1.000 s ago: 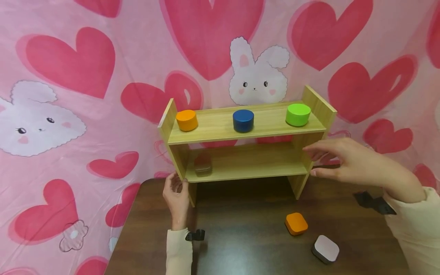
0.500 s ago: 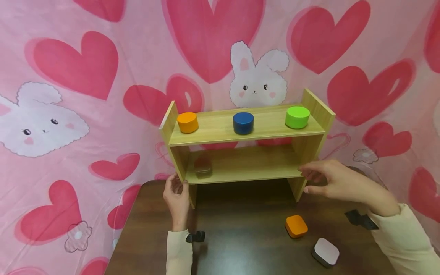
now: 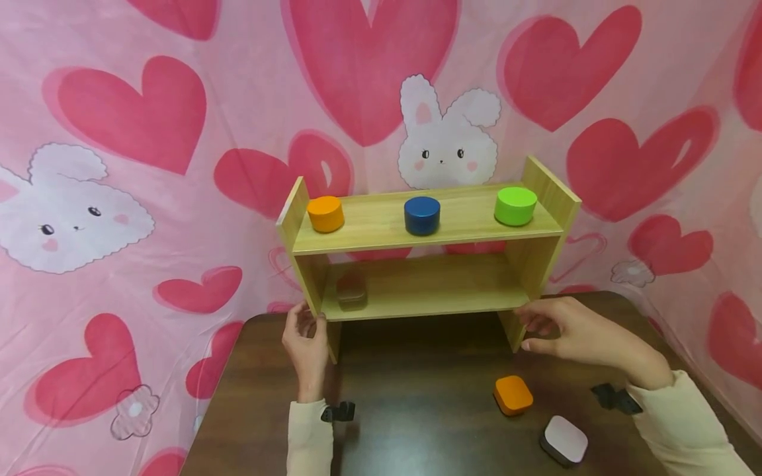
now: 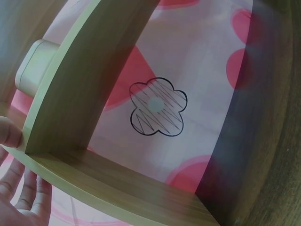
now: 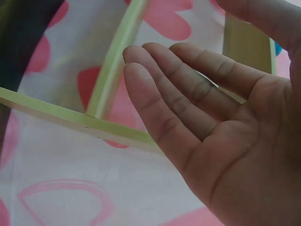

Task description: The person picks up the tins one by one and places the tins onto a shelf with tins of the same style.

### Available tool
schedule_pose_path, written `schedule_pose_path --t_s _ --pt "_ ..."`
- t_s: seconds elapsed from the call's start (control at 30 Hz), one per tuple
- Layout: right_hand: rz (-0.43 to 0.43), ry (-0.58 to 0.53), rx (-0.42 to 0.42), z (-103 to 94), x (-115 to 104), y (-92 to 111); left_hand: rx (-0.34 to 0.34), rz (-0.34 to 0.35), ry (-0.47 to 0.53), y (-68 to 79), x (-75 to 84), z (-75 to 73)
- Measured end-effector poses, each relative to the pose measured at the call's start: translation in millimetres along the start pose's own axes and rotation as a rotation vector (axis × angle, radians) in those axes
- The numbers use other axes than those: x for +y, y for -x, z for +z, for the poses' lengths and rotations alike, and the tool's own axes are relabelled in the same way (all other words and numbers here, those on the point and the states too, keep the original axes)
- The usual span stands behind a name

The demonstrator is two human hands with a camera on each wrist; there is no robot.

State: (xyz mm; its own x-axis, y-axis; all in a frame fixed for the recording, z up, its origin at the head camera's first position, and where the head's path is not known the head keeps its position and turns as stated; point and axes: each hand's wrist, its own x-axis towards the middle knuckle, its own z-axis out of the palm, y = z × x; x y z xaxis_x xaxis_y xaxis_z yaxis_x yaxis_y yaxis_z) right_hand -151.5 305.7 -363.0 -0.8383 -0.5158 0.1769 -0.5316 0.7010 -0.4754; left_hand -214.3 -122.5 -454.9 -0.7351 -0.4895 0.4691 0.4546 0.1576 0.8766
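Observation:
A two-tier light wooden shelf (image 3: 428, 284) stands on the dark table. At the lower part of its left side panel, my left hand (image 3: 306, 347) pinches the edge; the left wrist view has the thumb (image 4: 9, 133) on one side and the fingers (image 4: 41, 197) on the other. By the lower right side panel is my right hand (image 3: 571, 334), its fingertips right at the panel's edge. In the right wrist view its fingers (image 5: 162, 113) are extended and hold nothing. An orange round tin (image 3: 325, 215), a blue one (image 3: 422, 217) and a green one (image 3: 515, 207) sit on the top tier.
A small see-through-looking box (image 3: 352, 292) is at the left of the lower tier. In front of the shelf's right end, an orange square tin (image 3: 513, 395) and a white-topped one (image 3: 564, 440) lie on the table (image 3: 417, 410). A pink heart-and-rabbit cloth (image 3: 250, 99) hangs behind.
My right hand has come down and left along the shelf's right side, from beside the lower tier to near the leg. My left hand keeps its place; the shelf and tins have not visibly moved.

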Motion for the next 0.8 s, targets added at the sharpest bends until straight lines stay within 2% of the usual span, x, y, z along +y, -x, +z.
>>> schedule_pose_path --t_s 0.43,0.8 --pt "0.062 -0.042 0.001 32.1 16 11 -0.011 0.003 -0.011 -0.2 0.8 -0.5" --pt "0.105 -0.062 0.008 47.5 22 12 -0.011 0.013 -0.019 0.7 1.9 -1.1"
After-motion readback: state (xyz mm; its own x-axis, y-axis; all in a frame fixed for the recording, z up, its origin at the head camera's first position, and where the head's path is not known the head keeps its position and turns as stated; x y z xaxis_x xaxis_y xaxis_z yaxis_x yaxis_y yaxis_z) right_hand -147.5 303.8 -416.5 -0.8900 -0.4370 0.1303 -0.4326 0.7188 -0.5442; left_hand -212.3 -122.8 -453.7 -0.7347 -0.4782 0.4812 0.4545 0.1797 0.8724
